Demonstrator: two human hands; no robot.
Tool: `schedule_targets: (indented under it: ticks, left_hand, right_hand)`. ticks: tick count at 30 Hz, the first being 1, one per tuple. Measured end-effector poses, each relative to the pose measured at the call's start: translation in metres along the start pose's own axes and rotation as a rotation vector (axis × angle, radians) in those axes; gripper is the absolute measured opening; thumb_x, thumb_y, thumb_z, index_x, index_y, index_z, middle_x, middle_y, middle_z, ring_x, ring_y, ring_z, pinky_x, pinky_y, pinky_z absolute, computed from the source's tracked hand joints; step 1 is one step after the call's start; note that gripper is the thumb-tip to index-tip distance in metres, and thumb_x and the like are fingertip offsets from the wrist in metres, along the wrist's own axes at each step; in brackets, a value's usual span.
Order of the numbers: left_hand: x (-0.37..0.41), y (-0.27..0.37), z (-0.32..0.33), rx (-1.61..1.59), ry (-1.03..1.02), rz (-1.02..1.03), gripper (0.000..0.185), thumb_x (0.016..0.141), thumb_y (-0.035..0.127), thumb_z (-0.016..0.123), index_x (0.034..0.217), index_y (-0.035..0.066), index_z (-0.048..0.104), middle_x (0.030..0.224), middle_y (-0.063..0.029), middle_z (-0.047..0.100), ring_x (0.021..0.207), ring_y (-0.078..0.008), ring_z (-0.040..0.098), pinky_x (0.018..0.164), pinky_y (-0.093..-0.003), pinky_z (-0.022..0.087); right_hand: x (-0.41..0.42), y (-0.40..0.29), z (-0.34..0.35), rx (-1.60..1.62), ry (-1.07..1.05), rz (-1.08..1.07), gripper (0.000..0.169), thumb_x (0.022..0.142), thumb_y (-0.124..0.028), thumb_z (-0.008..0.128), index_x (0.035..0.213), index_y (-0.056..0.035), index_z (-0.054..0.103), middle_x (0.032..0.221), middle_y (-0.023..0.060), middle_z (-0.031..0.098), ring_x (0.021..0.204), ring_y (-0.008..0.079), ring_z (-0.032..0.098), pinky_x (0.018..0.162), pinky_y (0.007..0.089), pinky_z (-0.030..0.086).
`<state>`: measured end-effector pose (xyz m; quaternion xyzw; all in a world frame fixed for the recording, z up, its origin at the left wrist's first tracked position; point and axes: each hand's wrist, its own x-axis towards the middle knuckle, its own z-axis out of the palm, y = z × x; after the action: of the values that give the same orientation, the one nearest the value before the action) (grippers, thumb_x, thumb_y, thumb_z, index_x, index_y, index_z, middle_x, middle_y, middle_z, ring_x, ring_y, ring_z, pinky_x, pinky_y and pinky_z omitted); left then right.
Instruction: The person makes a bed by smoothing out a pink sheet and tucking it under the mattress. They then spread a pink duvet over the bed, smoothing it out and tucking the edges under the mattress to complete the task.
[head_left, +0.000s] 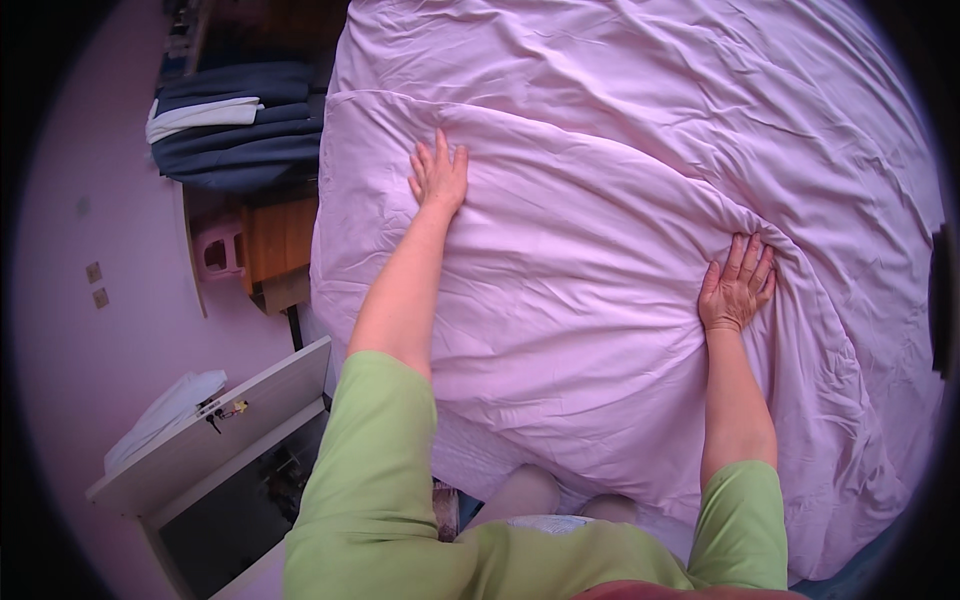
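Note:
A pink duvet or folded bed cover (555, 300) lies wrinkled over the bed in front of me, its seamed edge curving from upper left to lower right. My left hand (441, 174) rests palm down on its left part, fingers spread, a little below that edge. Farther right, my right hand (736, 289) lies flat on the same cover, its fingertips close to the curved edge, with creases fanning out from it. Neither hand holds anything. Beyond the edge spreads more wrinkled pink cloth (675, 82).
Dark blue clothes (240, 150) with a white cloth (202, 118) hang at the upper left, above a pink plastic stool (219, 251) and a wooden piece of furniture (277, 236). At the lower left stands a white cabinet (247, 382) with a power strip and white fabric.

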<state>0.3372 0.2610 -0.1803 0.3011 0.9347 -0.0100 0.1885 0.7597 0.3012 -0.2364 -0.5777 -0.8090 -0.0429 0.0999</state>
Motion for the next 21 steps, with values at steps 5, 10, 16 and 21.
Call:
schedule_targets:
  ticks: [5,10,16,21]
  left_hand:
    - [-0.014,-0.008,0.020,-0.035,0.176,0.038,0.061,0.088,0.044,0.037,0.138,0.016,0.017,0.143,-0.0179,0.010,0.133,-0.0311,0.006,0.105,-0.0451,0.006]
    - [-0.037,-0.026,0.007,-0.104,0.258,0.078,0.060,0.087,0.036,0.041,0.136,0.009,0.021,0.142,-0.0196,0.015,0.133,-0.0292,0.009,0.105,-0.0436,0.007]
    - [-0.139,-0.099,0.004,-0.127,0.287,0.023,0.057,0.085,0.027,0.047,0.132,0.004,0.026,0.139,-0.0219,0.022,0.132,-0.0306,0.015,0.105,-0.0432,0.010]
    - [-0.227,-0.250,0.061,-0.185,0.550,-0.513,0.050,0.085,0.023,0.047,0.127,0.000,0.032,0.135,-0.0226,0.028,0.128,-0.0314,0.024,0.103,-0.0386,0.021]
  right_hand:
    - [0.001,-0.003,0.000,-0.014,0.000,-0.019,0.055,0.082,-0.036,0.045,0.132,-0.0153,0.034,0.140,0.0068,0.026,0.127,0.0283,0.024,0.099,0.0457,0.020]
    - [0.001,-0.004,0.002,-0.024,0.034,-0.037,0.054,0.083,-0.036,0.043,0.132,-0.0147,0.034,0.139,0.0069,0.028,0.126,0.0287,0.025,0.099,0.0446,0.021]
    - [0.000,-0.005,-0.002,-0.060,0.061,-0.053,0.054,0.085,-0.035,0.041,0.133,-0.0146,0.032,0.140,0.0061,0.026,0.126,0.0285,0.026,0.099,0.0440,0.022]
    - [-0.002,-0.004,-0.001,-0.092,0.090,-0.075,0.054,0.085,-0.034,0.040,0.134,-0.0151,0.030,0.140,0.0062,0.026,0.127,0.0281,0.025,0.099,0.0443,0.022]
